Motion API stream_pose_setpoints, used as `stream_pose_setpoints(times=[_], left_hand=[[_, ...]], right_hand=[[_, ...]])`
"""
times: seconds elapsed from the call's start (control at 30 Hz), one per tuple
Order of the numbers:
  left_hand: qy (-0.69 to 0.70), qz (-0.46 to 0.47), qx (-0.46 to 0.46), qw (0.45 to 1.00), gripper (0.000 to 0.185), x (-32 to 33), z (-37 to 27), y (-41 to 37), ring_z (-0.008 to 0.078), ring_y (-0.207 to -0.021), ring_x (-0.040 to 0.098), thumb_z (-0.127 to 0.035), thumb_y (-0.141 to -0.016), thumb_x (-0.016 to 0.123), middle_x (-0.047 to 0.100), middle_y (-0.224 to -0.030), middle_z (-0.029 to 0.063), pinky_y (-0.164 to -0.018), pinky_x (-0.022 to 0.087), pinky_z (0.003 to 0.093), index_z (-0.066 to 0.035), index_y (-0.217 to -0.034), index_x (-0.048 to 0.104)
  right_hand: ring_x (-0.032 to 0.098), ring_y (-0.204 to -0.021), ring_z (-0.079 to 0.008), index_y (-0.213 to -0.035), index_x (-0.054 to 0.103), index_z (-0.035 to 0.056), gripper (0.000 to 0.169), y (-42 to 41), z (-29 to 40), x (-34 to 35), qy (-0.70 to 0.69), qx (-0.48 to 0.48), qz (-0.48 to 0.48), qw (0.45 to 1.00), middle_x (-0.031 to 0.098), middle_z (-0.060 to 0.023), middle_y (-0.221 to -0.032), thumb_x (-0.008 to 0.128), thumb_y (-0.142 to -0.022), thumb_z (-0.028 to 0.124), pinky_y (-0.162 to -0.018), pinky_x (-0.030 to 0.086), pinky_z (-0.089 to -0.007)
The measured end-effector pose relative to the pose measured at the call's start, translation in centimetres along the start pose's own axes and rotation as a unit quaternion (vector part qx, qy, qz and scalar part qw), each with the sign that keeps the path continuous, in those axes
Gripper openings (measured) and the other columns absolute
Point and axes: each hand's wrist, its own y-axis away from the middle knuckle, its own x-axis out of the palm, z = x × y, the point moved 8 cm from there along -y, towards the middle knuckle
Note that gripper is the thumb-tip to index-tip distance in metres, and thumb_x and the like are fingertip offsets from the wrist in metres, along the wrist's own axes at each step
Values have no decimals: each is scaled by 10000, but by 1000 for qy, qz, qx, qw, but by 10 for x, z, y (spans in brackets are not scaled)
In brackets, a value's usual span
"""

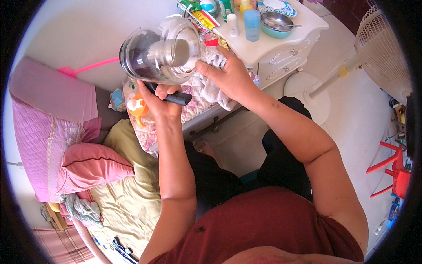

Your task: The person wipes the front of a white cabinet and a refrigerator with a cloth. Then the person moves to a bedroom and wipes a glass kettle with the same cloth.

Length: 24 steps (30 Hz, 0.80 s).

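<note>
A clear jug (155, 64) with a black handle is held up in front of me, tipped on its side. Its wide mouth faces right, and its far end looks dark. My left hand (166, 104) grips the black handle (179, 98) from below. At the jug's mouth, my right hand (232, 74) has its thumb against the rim, with the fingers partly hidden behind. A grey-white towel (214, 87) hangs just beside and below that hand; I cannot tell whether the fingers hold it too.
A white cabinet (247, 51) bears a steel-lined bowl (277, 25) with a spoon, a blue cup (252, 26) and several bottles. An orange plastic item (139, 107) lies on floral bedding below the jug. A standing fan (382, 52) and red stool (395, 175) are right; a pink pillow (95, 168) left.
</note>
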Motion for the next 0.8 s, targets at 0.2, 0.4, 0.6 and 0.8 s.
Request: stream_pose_setpoints(times=[0.2,0.4,0.6,0.8], left_hand=[[-61,8,45,997,426,7,-9,4,6,-394,318,-523,-929,497,331,-491,-114,-417,306,189,-119,-1049,563],[25,11,8,1000,371,3,-8,2,33,-381,373,-486,-928,503,402,-475,-84,-419,383,213,-130,-953,601],[32,29,-1,999,364,-4,-9,0,41,-378,390,-477,-934,489,429,-478,-72,-427,406,224,-136,-903,612],[27,-27,10,999,382,-7,-1,1,34,-375,349,-518,-935,472,371,-461,-85,-421,362,208,-157,-896,592]], right_hand=[[660,-872,-246,-1129,571,-45,609,8,33,1,-8,-49,36,998,678,-181,-937,732,-790,434,-789,500,-342],[624,-861,-295,-1022,640,-10,378,-3,35,-16,58,-110,-32,992,621,-138,-897,720,-806,290,-775,494,-362],[623,-880,-257,-1032,636,-4,297,14,70,-8,190,-239,-17,952,601,-91,-1013,713,-756,76,-789,488,-308],[621,-917,-287,-1018,632,-3,374,22,78,3,220,-279,-2,935,612,-108,-1023,744,-664,42,-798,502,-340]])
